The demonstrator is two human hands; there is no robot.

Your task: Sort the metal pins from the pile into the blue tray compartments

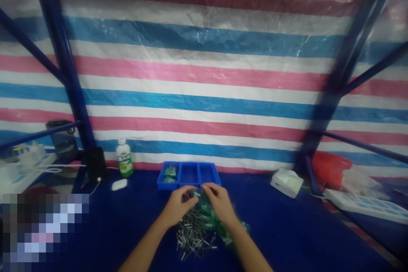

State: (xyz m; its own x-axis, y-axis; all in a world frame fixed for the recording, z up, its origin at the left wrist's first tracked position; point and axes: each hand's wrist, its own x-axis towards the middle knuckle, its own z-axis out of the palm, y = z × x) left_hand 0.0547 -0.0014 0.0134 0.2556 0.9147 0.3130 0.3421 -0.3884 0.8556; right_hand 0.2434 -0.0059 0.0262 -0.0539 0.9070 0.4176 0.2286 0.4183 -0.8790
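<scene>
My left hand (179,206) and my right hand (219,203) meet over the blue table, fingers pinched on a small clear green bag (199,194) between them. Under and between my hands lies a loose pile of thin silvery metal pieces (191,236). More green bags (208,216) lie in a heap beside the pile, partly beneath my right hand and forearm. Just beyond my hands stands a blue tray (188,174) with three compartments. Its left compartment holds small green packets (170,172); the middle and right ones show bare blue bottoms.
A white bottle with a green label (124,159), a white oval object (119,185) and a black device (96,164) stand at the left. Toward the right are a tissue box (287,182), a red bag (330,169) and a white power strip (366,207). Blue posts flank a striped sheet.
</scene>
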